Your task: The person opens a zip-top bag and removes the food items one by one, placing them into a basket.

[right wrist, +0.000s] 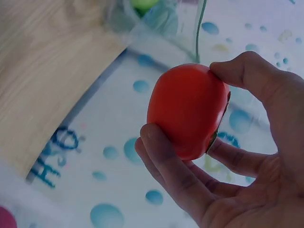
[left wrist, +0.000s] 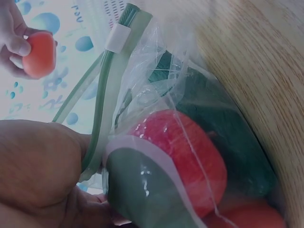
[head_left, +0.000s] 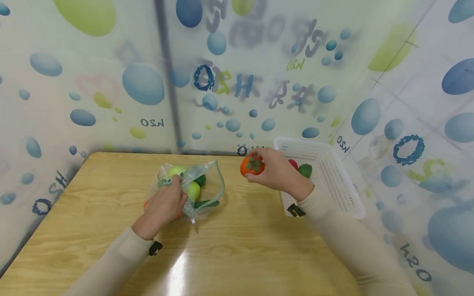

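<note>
In the head view my right hand (head_left: pixel 274 166) holds an orange persimmon (head_left: pixel 250 165) with a leafy cap above the table, left of the basket. The right wrist view shows thumb and fingers pinching the persimmon (right wrist: pixel 187 111) from opposite sides. My left hand (head_left: pixel 168 203) grips the rim of a clear zip bag (head_left: pixel 218 181), whose mouth gapes to the right. Inside the bag are green round fruits (head_left: pixel 192 190) and a dark green long vegetable (head_left: pixel 207 203). Up close in the left wrist view, the bag also contains a red fruit (left wrist: pixel 178 156), seen through the plastic.
A white perforated basket (head_left: pixel 342 185) stands at the table's right, with a red item (head_left: pixel 293 163) and a green item (head_left: pixel 305 170) inside, partly behind my right arm. The wooden table (head_left: pixel 237 246) meets a patterned curtain (head_left: pixel 222 115) at its back edge.
</note>
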`<state>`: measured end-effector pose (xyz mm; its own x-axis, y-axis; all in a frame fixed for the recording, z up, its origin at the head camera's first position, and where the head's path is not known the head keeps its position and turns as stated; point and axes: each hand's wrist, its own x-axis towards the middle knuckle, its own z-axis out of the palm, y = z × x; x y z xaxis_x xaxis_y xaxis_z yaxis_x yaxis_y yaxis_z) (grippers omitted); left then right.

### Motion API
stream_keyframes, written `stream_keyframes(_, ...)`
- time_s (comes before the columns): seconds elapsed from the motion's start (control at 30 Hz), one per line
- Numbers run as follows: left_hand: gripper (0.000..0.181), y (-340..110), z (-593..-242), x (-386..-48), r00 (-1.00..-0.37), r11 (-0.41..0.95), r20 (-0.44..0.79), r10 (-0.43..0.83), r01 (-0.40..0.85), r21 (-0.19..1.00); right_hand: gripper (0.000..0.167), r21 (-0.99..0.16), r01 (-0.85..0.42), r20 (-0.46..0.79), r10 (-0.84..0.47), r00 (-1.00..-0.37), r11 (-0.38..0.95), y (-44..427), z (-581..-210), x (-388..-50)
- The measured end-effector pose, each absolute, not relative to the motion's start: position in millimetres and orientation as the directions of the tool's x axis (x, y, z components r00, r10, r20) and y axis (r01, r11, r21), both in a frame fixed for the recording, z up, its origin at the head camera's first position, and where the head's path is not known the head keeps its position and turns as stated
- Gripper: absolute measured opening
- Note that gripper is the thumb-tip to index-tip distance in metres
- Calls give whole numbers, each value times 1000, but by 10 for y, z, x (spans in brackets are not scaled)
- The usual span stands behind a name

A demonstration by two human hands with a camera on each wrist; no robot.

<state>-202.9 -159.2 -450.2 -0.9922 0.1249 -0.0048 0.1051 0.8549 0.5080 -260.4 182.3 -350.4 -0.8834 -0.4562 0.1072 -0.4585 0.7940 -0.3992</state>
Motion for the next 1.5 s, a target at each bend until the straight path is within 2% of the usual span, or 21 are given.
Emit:
stream_keyframes(0.27,33,-1598,-4504,-2009,-994,859,-19,104,80,506,60,-404,-302,22,-321,-947,863,2308,-3480,-2864)
stream_keyframes(0.63,36,-1602,-4542,-2030,-994,858,-24,104,78,508,62,-333,-151,-50,-177,-983,931,3005,-3589,-3190)
stream_keyframes(0.87,37,-1589,-4569,-2024,-995,859,-29,94,66,507,57,-281,-91,-144,-136,-980,955,3360,-3660,-3323)
stream_keyframes(1.1,33,-1587,-4567,-2004,-994,860,11,106,98,501,33,-210,-23,-226,-71,-972,977,3601,-3766,-3416)
stream_keyframes(1.23,35,-1584,-4556,-2002,-994,862,14,105,98,498,32,-170,3,-258,-42,-965,985,3651,-3810,-3436)
stream_keyframes(1.5,36,-1587,-4548,-2002,-995,860,15,100,94,501,42,-137,29,-346,-20,-938,990,3673,-3871,-3483)
